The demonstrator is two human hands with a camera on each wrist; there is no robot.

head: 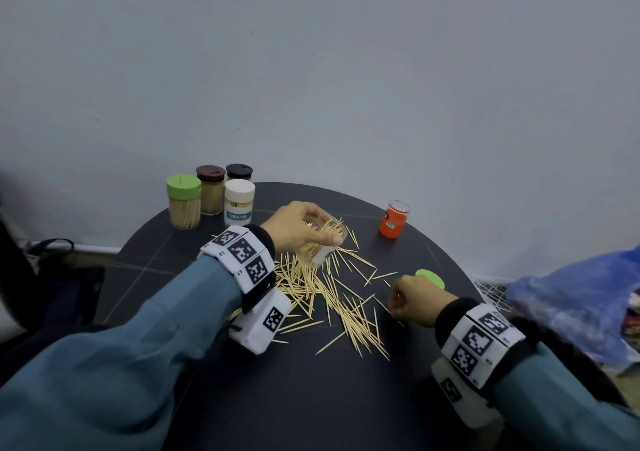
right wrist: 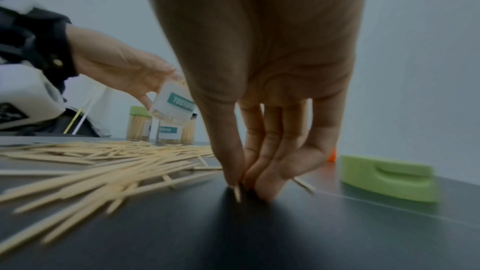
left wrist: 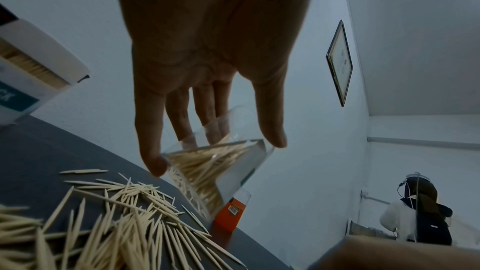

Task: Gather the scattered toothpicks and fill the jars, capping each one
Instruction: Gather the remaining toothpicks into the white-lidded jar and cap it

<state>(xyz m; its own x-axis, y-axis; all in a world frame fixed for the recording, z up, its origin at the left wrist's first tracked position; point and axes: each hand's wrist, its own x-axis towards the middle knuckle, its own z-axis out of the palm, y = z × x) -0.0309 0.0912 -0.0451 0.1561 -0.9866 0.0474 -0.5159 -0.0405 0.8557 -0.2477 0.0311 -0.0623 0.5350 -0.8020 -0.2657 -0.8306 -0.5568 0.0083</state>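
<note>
My left hand [head: 323, 227] grips a clear jar [head: 320, 253] with a white TOOTHPICK label, held tilted just above the table; it is partly filled with toothpicks. In the left wrist view the fingers and thumb of the left hand [left wrist: 215, 151] wrap the jar [left wrist: 221, 163]. A pile of loose toothpicks [head: 332, 298] spreads over the dark round table [head: 311, 398]. My right hand [head: 394, 303] is at the pile's right edge. Its fingertips [right wrist: 265, 188] are down on the table, pinching a single toothpick [right wrist: 237, 193]. A green lid [head: 431, 277] lies just behind this hand.
Capped jars stand at the back left: a green-lidded one [head: 183, 204], a brown-lidded one [head: 211, 191], a black-lidded one [head: 239, 172] and a white-lidded one [head: 239, 203]. An orange jar [head: 394, 220] without a lid stands at the back right. A blue bag [head: 571, 294] lies beyond the table's right edge.
</note>
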